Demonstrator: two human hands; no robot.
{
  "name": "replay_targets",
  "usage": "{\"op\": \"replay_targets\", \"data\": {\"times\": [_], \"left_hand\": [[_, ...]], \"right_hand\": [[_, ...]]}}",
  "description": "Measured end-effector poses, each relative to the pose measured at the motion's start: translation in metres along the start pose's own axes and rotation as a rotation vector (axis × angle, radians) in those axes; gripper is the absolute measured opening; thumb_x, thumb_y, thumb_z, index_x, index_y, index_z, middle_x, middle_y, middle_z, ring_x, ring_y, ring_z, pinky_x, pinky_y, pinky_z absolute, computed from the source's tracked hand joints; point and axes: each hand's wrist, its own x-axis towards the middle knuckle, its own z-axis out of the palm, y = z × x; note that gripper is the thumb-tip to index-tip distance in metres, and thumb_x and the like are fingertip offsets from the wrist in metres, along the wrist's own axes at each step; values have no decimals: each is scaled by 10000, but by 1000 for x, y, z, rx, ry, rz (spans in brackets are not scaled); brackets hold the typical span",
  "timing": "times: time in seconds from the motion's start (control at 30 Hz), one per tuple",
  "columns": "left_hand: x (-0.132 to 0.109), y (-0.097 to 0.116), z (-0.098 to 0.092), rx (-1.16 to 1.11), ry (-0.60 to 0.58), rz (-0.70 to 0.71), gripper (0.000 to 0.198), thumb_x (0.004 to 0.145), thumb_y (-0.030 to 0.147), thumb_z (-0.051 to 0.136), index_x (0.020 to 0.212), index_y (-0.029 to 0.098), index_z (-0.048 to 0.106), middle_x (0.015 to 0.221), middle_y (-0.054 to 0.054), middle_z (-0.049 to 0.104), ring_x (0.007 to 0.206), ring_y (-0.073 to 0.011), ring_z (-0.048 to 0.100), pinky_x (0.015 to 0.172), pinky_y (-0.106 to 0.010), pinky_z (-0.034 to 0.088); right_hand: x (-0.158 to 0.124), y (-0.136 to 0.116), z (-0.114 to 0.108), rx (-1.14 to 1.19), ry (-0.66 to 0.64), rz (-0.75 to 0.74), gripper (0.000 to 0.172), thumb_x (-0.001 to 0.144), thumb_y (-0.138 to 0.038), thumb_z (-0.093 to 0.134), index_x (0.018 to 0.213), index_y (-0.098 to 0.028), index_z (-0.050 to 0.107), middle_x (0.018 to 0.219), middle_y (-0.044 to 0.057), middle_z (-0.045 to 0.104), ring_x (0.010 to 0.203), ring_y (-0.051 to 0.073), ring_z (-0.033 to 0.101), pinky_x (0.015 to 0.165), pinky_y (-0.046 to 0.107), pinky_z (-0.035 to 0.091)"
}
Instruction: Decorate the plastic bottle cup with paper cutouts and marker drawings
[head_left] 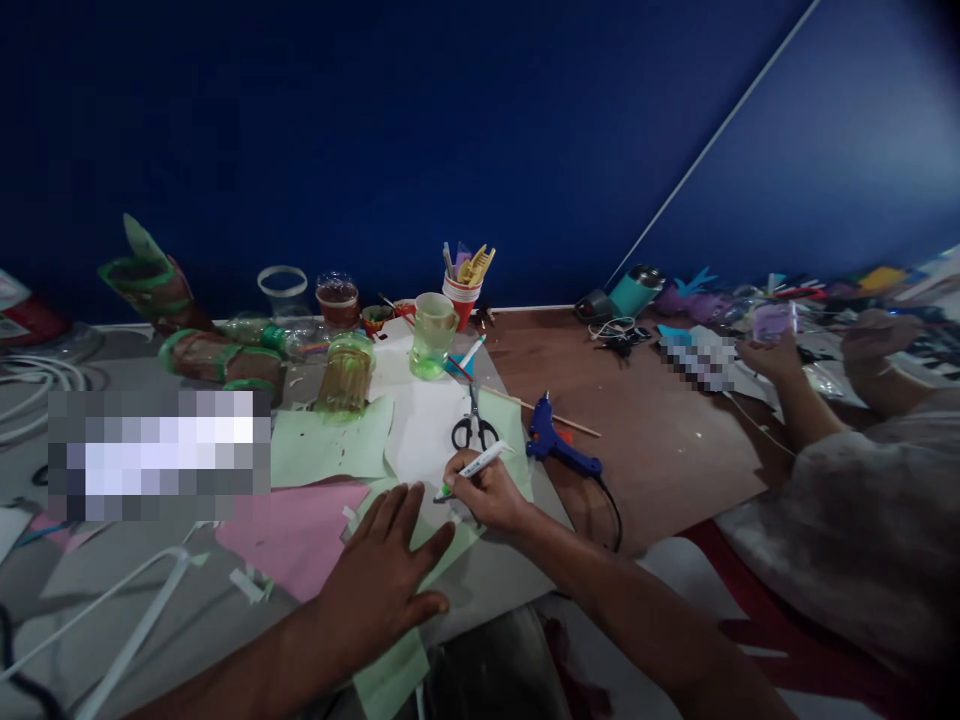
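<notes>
1. My right grip [486, 494], closed in a pinch, holds a slim white plastic marker [484, 459], tip down at the pale-green paper sheet [459, 547] on the grey bench [517, 565].
2. My left grip [386, 560] lies palm-down, spread wide, grasping nothing.
3. The marker is probably light and stiff, best pinched near its tip; the sheet, likely thin, creases easily.

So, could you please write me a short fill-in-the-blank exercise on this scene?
1. The right hand holds a marker with a ____ barrel.
2. The glue gun is coloured ____.
3. In the picture, the scissors lie to the ____ of the glue gun.
Missing words: white; blue; left.
</notes>
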Motion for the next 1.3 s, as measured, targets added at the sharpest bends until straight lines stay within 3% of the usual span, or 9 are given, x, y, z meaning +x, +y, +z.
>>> {"op": "replay_targets", "data": {"times": [0.2,0.4,0.77,1.03,1.3], "left_hand": [[-2,-1,6,4,-1,-15,639,776,596,536,1359,365,418,1476,-145,326,1298,-396,323,1015,-563,274],[-5,0,12,-10,11,-20,738,699,535,670,1364,361,402,1510,-146,263,1325,-415,287,1019,-584,275],[-2,-1,6,-21,-84,3,802,654,507,720,1369,382,380,1511,-174,247,1324,-457,277,979,-624,311],[-5,0,10,11,-43,20,770,681,426,723,1367,364,380,1511,-173,247,1353,-443,227,1005,-619,290],[-7,1,11,18,-35,14,776,671,459,724,1361,361,384,1510,-170,244,1351,-455,221,1002,-626,291]], "right_hand": [[0,-1,1,43,-67,-8,162,768,-292,588,671,-165,559,595,-13,504,527,102,448,501,230,371],[0,-3,-2,-147,-136,-100,151,783,-284,576,682,-172,581,642,21,561,633,144,500,608,279,415],[0,0,-2,-153,-151,-122,106,755,-222,553,658,-179,564,633,11,567,616,141,511,619,275,417],[3,-5,-4,-128,-153,-136,122,732,-208,538,612,-183,542,581,3,540,584,135,490,572,258,401],[2,-1,-4,-172,-155,-156,137,766,-245,538,646,-182,563,600,10,558,601,146,503,595,271,403]]}}
